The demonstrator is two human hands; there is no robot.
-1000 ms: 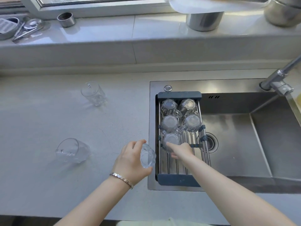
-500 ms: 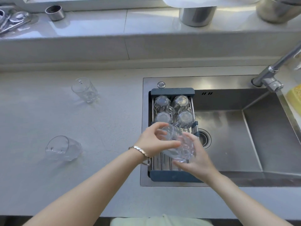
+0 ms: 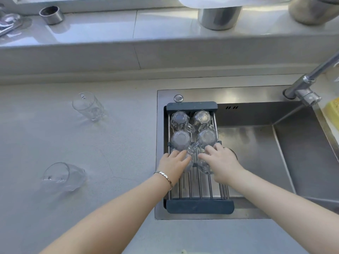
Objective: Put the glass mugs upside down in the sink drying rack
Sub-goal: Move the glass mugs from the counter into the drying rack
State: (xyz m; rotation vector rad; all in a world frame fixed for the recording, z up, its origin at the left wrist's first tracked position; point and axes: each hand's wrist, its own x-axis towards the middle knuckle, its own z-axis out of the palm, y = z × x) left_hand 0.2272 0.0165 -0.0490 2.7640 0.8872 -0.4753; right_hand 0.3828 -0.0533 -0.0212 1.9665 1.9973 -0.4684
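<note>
Overhead, both hands work on the drying rack (image 3: pixel 200 206) laid across the left end of the sink (image 3: pixel 256 149). Four glass mugs stand upside down in two pairs at its 12 o'clock end: far-left mug (image 3: pixel 178 119), far-right mug (image 3: pixel 201 117), near-left mug (image 3: pixel 180 140), near-right mug (image 3: pixel 207 137). The handle of the near-right one juts toward 7 o'clock, just in front of both hands.

Left hand (image 3: pixel 173 165) lies over a fifth mug (image 3: pixel 189 165), fingers spread across its top. Right hand (image 3: pixel 221 162) rests on a sixth mug (image 3: pixel 204 166) just beside it, fingers draped over the glass. Whether either hand actually grips — cannot tell.

On the table at 9 o'clock of the rack: an upright mug (image 3: pixel 88 106) further back, a tipped mug (image 3: pixel 63 176) on its side nearer. Faucet (image 3: pixel 310 81) at 2 o'clock; a metal cup (image 3: pixel 52 15) and a metal pot (image 3: pixel 219 17) on the sill.

Half a second ago both hands held one mug in the air above the rack; a second ago the left hand carried it beside the rack while the right touched the mug already set there. Now both hands are down on the rack.

The two mugs under the hands are mostly covered; clear glass on bars blurs their outlines, so their orientation is hard to make out. A bracelet (image 3: pixel 166 177) sits on the left wrist.
</note>
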